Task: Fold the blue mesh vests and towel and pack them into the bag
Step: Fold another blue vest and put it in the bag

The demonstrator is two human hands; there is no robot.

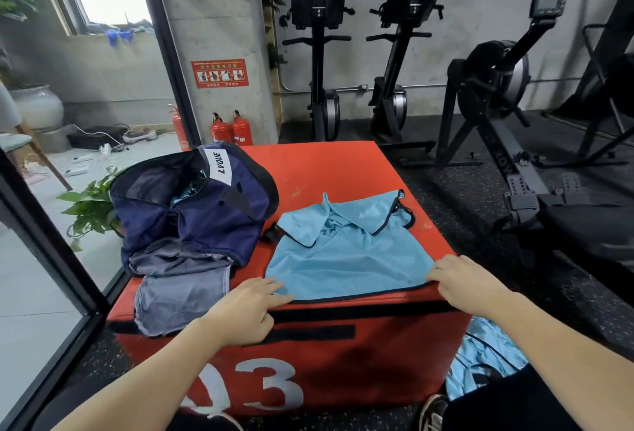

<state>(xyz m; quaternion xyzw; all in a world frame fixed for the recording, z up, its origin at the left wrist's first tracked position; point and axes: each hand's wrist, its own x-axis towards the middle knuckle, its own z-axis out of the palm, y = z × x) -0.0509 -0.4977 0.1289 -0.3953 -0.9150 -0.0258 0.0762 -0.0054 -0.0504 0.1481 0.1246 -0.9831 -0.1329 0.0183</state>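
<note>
A light blue mesh vest lies spread on top of the red padded box, its upper part folded down. My left hand touches its near left corner with straight fingers. My right hand pinches its near right corner at the box edge. A navy bag with a white label lies open at the box's left side, with something light blue inside. A grey towel lies in front of the bag. More blue mesh vests lie heaped on the floor at the right.
Rowing machines stand behind and to the right of the box. Red fire extinguishers stand by the concrete pillar. A potted plant and a glass partition are at the left. My shoe shows at the bottom.
</note>
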